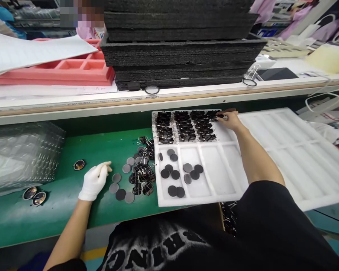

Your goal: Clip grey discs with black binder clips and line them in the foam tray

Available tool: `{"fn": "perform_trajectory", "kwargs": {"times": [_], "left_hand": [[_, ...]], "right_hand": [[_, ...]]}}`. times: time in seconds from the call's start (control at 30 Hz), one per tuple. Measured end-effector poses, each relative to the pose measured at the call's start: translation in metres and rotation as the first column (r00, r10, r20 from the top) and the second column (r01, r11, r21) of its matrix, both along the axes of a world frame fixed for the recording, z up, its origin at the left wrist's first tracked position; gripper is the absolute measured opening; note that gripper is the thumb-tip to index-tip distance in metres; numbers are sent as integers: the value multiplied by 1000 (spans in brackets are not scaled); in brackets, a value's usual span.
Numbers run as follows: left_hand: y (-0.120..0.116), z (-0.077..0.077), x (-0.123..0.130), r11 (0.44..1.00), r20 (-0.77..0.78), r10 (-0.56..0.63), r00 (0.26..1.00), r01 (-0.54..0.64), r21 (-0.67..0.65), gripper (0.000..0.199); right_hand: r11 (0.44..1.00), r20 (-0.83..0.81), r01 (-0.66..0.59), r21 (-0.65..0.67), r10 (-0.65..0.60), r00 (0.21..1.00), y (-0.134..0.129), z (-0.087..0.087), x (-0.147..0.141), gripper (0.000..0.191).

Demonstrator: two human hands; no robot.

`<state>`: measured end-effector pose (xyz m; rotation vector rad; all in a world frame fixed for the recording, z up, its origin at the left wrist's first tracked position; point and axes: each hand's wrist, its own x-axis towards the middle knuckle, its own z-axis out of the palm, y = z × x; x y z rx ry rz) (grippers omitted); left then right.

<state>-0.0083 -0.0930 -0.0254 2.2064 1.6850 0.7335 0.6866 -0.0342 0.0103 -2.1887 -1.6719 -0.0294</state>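
My left hand [95, 180], in a white glove with bare fingertips, rests on the green table, its fingers pressed together; what they hold, if anything, is hidden. My right hand [229, 119] is bare and pinches a black binder clip [220, 116] at the upper edge of the white foam tray [226, 170]. Rows of black binder clips [184, 127] fill the tray's upper left compartments. Dark discs [175, 174] lie in lower compartments. Between my left hand and the tray are loose clips [143, 172] and grey discs [114, 188].
A second white tray [299, 150] lies at the right. Clear plastic trays [22, 154] are stacked at the left, near round glossy pieces [79, 165]. Behind the white shelf edge [101, 101] stand black foam [180, 56] and a red tray [59, 73].
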Motion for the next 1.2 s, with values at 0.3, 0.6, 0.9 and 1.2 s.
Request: {"fn": "perform_trajectory", "kwargs": {"times": [0.3,0.6,0.9,1.2], "left_hand": [[-2,20,-38,924,-251,284,925,-193,331,57],[5,16,-38,931,-369,356,858,-357,68,62],[45,19,24,999,-386,-1,923,-20,-51,74],[57,18,30,995,-391,-102,915,86,-57,78]], "right_hand": [[960,-337,205,193,-132,932,-56,31,-39,35],[824,-183,-555,-116,532,827,-128,33,-216,31],[805,-293,-591,-59,552,781,-95,48,-265,17],[700,-464,-682,-211,543,700,8,39,-442,23]]}}
